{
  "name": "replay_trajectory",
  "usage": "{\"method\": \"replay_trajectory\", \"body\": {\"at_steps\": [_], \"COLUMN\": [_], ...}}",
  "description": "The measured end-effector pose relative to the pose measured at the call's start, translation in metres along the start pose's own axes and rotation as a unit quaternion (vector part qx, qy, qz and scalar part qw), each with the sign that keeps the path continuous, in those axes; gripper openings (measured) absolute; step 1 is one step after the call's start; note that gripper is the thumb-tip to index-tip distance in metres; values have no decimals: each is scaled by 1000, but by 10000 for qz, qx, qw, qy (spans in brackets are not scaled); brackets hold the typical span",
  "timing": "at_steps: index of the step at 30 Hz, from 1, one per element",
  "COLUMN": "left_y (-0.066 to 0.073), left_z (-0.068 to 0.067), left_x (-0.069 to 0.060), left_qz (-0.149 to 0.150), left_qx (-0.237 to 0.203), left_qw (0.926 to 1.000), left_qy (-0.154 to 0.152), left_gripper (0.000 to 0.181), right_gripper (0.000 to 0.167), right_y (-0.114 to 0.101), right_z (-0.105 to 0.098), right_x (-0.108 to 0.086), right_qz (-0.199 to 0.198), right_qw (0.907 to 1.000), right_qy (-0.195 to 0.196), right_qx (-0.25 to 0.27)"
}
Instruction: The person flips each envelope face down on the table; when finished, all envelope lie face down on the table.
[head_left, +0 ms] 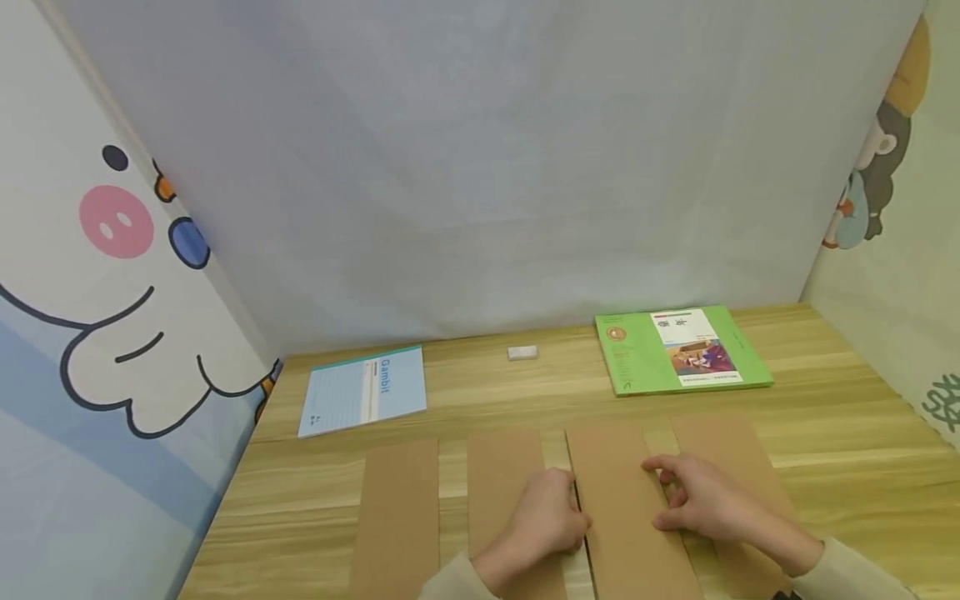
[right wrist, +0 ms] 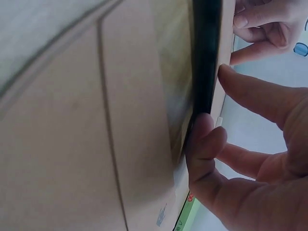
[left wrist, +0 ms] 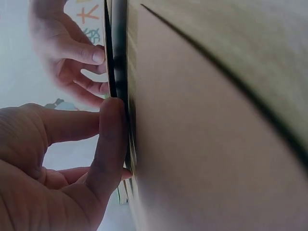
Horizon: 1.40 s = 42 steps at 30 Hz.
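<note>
Both hands are at a brown cardboard strip (head_left: 618, 500), third from the left in a row of similar strips. My left hand (head_left: 546, 518) holds its left long edge with curled fingers. At the right edge, my right hand (head_left: 705, 500) has fingertips on top and the thumb lower down the side. In the wrist views a dark gap shows beneath the strip (right wrist: 224, 33), so its edges stand slightly off the table. The left wrist view shows a neighbouring cardboard strip (left wrist: 192, 125) lying flat below the left hand (left wrist: 53, 163).
Other cardboard strips lie at left (head_left: 397, 508), under the left forearm (head_left: 504, 467) and under the right forearm (head_left: 727, 450). Behind them are a blue Gambit notebook (head_left: 367, 390), a small pale block (head_left: 522, 352) and a green book (head_left: 637, 354). A grey sheet (head_left: 480, 167) closes off the wooden table's (head_left: 465, 400) back.
</note>
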<state>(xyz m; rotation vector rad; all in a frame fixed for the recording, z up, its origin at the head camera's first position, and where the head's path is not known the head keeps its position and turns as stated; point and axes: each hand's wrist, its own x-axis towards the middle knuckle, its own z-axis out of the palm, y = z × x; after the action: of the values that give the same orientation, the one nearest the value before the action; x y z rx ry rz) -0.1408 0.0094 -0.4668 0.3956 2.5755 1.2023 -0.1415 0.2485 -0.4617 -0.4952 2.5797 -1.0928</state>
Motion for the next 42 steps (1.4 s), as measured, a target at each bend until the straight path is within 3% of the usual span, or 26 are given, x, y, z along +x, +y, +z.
{"method": "replay_trajectory", "body": {"at_steps": [10,21,30,38,42], "left_y": [3,5,6,4,4], "left_z": [-2,0,-1,0,-2], "left_x": [-1,2,1,0,0], "left_qz": [-36,-39,-112,-147,-142], "left_qx": [562,605,308,432,528], "left_qw": [9984,9982,9994,9989,9985], "left_qy": [42,33,-75,-77,-73], "left_gripper": [25,11,10,14,22], "right_gripper": [67,67,71,70,75], "right_y": [-4,-8,-10,-10,-12], "right_z": [4,4,3,5,4], "right_x": [-2,1,0,0,-1], "right_qz": [51,206,332,374,308], "right_qw": [9991,9985,9966,9951,9968], "right_qy": [169,235,332,365,303], "right_qx": [-373,-441,-671,-845,-666]}}
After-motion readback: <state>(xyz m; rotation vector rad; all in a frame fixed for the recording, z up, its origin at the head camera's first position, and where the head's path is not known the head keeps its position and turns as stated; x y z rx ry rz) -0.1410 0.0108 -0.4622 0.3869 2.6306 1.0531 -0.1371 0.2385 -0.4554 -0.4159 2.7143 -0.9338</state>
